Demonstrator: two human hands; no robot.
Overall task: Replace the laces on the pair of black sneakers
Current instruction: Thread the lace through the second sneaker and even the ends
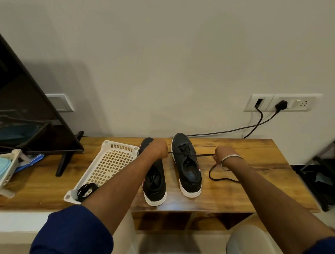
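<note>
Head view: we pinch the lace (204, 155) in both fists, left hand (158, 148) and right hand (223, 154); it runs crosswise through the right sneaker (188, 165), which lies between them.

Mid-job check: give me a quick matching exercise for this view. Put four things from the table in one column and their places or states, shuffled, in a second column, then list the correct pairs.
Things:
1. right sneaker
2. left sneaker
3. white basket
4. bundle of black laces

Places or states:
A. lying in the near corner of the basket
B. its lace is pulled out to both sides by the left hand and right hand
C. partly hidden under the left forearm
D. left of both shoes on the wooden table

Pairs: 1-B, 2-C, 3-D, 4-A
</note>
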